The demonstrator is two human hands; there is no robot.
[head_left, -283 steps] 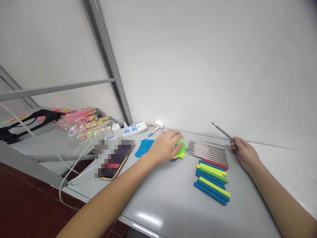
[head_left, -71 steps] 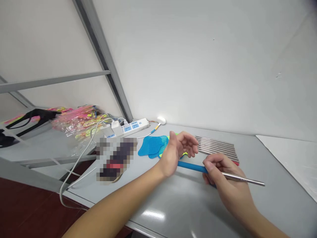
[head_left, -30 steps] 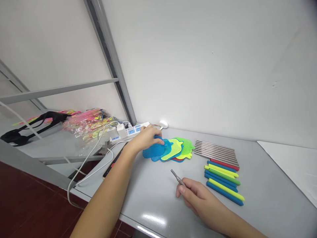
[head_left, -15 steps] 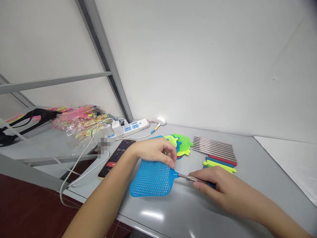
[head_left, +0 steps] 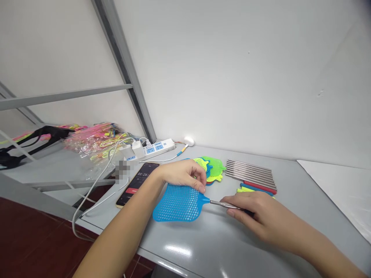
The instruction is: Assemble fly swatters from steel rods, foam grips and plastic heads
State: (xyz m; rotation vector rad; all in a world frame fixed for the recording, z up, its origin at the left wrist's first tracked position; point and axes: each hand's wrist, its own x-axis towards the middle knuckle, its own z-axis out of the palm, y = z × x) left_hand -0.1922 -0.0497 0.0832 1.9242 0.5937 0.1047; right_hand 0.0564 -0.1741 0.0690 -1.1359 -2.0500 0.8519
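Observation:
A blue mesh swatter head [head_left: 176,202] lies flat on the grey table [head_left: 203,239]. My left hand [head_left: 185,175] pinches the head at its neck. My right hand [head_left: 253,216] is closed round a thin metal rod [head_left: 223,204] with a blue grip, whose tip meets the head's neck. Behind them lies a small pile of green, yellow and blue swatter heads [head_left: 213,170]. A row of metal rods [head_left: 251,172] and several coloured grips [head_left: 257,188] lie to the right, partly hidden by my right hand.
A phone [head_left: 137,183] with a timer lies at the left, near a white power strip [head_left: 152,148] and trailing cables. Bags of pink and yellow items [head_left: 92,141] sit on a lower shelf at the left. A white sheet [head_left: 336,193] covers the table's right end.
My left hand took a blue head from the pile and drew it to the front. My right hand brought the rod's tip to its neck. The phone now shows fully.

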